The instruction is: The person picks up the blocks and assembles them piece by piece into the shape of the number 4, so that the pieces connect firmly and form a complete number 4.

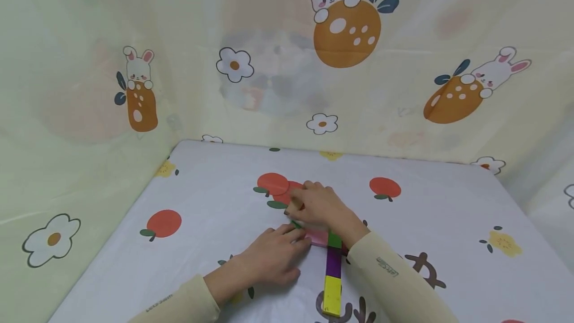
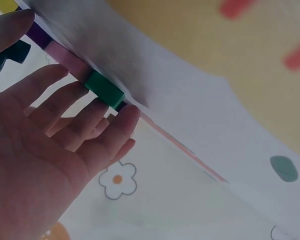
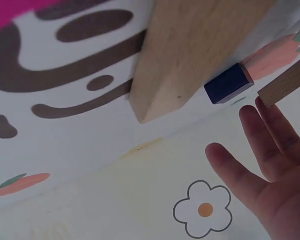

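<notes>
My right hand pinches a plain wooden block, which also shows at the right edge of the right wrist view. Beside it there lies a dark blue block. My left hand rests with relaxed fingers along a row of blocks, its fingertips right at a green block and a pink block. The thumb lies by a purple block. From the row's near side, a green block, a purple block and a yellow block run toward me.
A large wooden block looms close to the right wrist camera, with a magenta piece at the corner. The white cloth is printed with fruit. Patterned curtains stand behind and at both sides.
</notes>
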A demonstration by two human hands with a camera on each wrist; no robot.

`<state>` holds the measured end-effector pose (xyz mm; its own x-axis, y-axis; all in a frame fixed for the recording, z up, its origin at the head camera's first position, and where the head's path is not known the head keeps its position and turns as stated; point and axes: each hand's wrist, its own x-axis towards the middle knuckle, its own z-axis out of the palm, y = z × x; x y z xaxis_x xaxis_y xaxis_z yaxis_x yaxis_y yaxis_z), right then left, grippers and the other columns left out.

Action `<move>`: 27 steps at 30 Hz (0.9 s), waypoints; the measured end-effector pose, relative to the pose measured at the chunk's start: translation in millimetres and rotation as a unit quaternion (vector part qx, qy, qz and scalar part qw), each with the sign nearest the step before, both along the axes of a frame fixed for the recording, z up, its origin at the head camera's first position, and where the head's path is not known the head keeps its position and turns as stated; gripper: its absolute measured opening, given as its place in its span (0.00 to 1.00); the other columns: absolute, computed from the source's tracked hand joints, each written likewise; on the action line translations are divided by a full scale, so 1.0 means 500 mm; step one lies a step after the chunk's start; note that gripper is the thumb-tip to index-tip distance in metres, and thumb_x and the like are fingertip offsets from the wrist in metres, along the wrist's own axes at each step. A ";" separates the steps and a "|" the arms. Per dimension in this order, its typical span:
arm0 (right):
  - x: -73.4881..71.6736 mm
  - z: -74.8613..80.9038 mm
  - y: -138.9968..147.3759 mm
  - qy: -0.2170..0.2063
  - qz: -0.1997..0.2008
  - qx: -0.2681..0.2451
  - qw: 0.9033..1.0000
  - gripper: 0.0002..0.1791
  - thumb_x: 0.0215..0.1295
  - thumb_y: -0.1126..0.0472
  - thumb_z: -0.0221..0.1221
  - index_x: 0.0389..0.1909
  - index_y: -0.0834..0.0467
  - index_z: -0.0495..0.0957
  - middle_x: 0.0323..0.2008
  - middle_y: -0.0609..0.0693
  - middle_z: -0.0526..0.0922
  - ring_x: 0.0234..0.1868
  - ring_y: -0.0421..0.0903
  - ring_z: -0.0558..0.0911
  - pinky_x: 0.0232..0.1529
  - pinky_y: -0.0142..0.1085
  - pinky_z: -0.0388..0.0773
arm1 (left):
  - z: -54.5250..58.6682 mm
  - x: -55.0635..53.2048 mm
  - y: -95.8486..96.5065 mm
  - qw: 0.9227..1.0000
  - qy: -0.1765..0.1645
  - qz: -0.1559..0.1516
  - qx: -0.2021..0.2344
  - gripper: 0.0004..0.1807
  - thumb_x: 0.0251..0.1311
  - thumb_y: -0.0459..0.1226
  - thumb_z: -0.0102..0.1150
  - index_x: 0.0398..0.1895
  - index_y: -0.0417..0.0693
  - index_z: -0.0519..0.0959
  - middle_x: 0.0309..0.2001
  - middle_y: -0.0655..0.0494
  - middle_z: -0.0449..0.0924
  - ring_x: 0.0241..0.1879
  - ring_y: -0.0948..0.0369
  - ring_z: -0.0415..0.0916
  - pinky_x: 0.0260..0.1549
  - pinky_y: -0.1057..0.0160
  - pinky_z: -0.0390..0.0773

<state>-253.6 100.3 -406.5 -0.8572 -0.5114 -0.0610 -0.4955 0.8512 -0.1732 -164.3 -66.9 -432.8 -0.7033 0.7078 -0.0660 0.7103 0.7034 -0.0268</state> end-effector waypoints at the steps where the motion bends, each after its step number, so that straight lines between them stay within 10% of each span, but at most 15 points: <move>1: 0.002 -0.001 0.002 -0.001 -0.002 0.002 1.000 0.23 0.68 0.42 0.63 0.59 0.46 0.81 0.51 0.51 0.80 0.53 0.52 0.78 0.57 0.56 0.76 | -0.001 0.000 0.000 1.000 0.000 0.000 0.000 0.34 0.63 0.56 0.65 0.71 0.60 0.74 0.70 0.61 0.73 0.70 0.56 0.69 0.56 0.54 0.81; 27: 0.018 -0.010 0.026 -0.007 -0.013 0.005 1.000 0.19 0.62 0.44 0.69 0.52 0.46 0.83 0.49 0.51 0.82 0.51 0.52 0.79 0.49 0.53 0.80 | -0.009 -0.001 -0.001 1.000 0.008 -0.006 0.007 0.35 0.62 0.56 0.66 0.72 0.59 0.73 0.70 0.61 0.73 0.70 0.55 0.69 0.55 0.54 0.81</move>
<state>-244.5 113.5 -411.6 -0.8695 -0.4878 -0.0772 -0.4704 0.8656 -0.1713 -164.5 -67.4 -437.1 -0.6959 0.7167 -0.0455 0.7180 0.6954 -0.0289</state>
